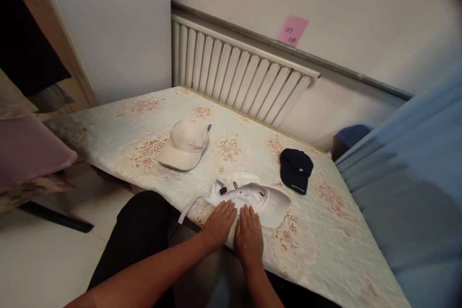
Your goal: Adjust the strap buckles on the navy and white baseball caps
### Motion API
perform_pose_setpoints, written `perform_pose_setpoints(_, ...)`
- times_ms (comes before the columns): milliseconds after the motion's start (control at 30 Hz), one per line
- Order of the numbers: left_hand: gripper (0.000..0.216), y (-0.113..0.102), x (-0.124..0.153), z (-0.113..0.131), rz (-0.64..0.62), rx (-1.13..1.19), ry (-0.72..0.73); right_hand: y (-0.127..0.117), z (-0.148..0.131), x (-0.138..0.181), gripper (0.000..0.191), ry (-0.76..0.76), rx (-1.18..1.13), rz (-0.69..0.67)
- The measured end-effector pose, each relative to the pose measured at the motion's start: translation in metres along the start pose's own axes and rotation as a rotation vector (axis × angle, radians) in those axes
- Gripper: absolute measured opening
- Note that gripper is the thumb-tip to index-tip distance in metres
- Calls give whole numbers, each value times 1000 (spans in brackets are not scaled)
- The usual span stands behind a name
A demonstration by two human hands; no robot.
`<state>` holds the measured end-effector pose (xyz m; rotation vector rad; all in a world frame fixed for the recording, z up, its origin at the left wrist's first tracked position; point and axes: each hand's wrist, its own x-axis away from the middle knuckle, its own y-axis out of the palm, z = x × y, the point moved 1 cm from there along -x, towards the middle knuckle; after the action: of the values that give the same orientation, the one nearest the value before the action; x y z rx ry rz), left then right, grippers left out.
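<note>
A white cap (pixel 276 206) lies on its side at the near edge of the table, its inside facing me and its brim toward the right. Its loose strap (pixel 191 207) trails left over the table edge, with a dark buckle (pixel 223 190) beside it. My left hand (pixel 220 221) rests flat with its fingertips on the cap's near side. Close beside it, my right hand (pixel 250 231) lies flat with fingers stretched out, also touching the cap. Neither hand grips anything.
A beige cap (pixel 188 142) sits at the left, and a navy cap (pixel 296 168) at the right, on the flowered tablecloth (pixel 249 130). Behind the table stands a white radiator (pixel 231 65). A blue curtain (pixel 407 168) hangs at the right; a pink-covered seat (pixel 32 149) is at the left.
</note>
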<state>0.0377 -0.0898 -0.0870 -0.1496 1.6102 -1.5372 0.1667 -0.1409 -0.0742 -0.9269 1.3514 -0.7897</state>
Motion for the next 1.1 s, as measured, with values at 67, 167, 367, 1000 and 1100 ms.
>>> perform_pose_setpoints(67,39,1,3,-2,-26,-12,2,-1,-1,-1,41,19,-17,6)
perform_pose_setpoints(167,41,-8,5,-2,-52,-31,13,-1,-1,-1,41,32,-14,10)
perform_pose_setpoints(367,43,-21,6,-1,-69,-51,-2,4,1,1,43,-12,18,26)
perform_pose_setpoints(1000,46,-31,21,-22,-72,-149,-91,4,2,2,42,-3,-13,35)
perform_pose_setpoints(1100,47,-32,22,-21,-72,-149,-88,5,0,3,43,9,-20,52)
